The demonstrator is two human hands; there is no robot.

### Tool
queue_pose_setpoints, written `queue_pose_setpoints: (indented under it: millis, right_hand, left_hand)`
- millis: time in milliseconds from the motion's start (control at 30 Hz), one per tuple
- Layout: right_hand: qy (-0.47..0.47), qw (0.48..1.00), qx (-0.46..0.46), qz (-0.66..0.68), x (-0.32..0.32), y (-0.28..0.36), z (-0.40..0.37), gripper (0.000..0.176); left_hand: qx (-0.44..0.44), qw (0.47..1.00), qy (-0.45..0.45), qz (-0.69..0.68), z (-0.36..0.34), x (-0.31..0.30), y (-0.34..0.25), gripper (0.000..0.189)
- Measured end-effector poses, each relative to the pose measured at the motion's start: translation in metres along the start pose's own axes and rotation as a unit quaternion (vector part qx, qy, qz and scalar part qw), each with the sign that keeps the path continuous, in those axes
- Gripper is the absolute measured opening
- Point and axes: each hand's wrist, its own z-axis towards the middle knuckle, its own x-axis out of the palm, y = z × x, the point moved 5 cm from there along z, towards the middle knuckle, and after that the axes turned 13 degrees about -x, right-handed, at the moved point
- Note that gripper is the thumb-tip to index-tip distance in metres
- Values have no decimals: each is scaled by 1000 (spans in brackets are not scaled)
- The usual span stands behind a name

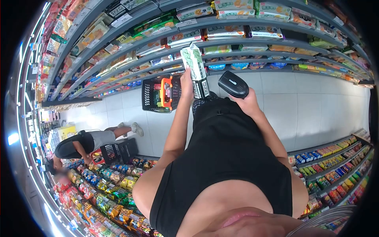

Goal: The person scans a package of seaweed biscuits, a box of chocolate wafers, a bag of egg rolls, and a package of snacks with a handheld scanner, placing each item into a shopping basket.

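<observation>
Okay, carton (196,73) is up in front of the body, in the left hand (187,85), between wearer and shelves (237,41). White box, green leafy print, dark text down one face, black band at the base. Tall, square-sided, peaked top, tilted a bit. Looks like smooth coated card.

Left hand: fingers wrapped around its side. Right hand (248,103): gripping a black gadget (233,84), rounded oblong, hard slick shell, small pale logo. Can't tell what it is.

Basket (149,94) sits just beside the left forearm: black perforated plastic, orange handle, packs inside. Can't tell if it hangs or stands. Shelves are gray, thin-lipped, loaded with glossy packs. Floor (276,102) is pale square tile. Second person (81,144) off left, by crinkly bags.
</observation>
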Motion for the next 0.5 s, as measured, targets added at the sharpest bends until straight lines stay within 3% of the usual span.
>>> queue_pose_setpoints:
  millis: [200,300,333,400,500]
  right_hand:
    - [-8,1000,14,-7,-13,2,-6,28]
    - [-9,1000,9,-15,-16,2,-7,30]
    - [-14,1000,1,-19,-18,3,-6,30]
    - [-24,1000,-9,-10,-19,4,-6,30]
    - [-38,999,-14,-7,-18,8,-5,30]
  left_hand:
    - [33,994,66,81,6,-2,-4,48]
    - [-21,993,96,64,0,10,-2,50]
    - [-47,987,149,48,-5,21,-1,56]
    - [-124,904,408,3,-17,42,-2,67]
    - [-196,892,407,-24,-33,53,6,68]
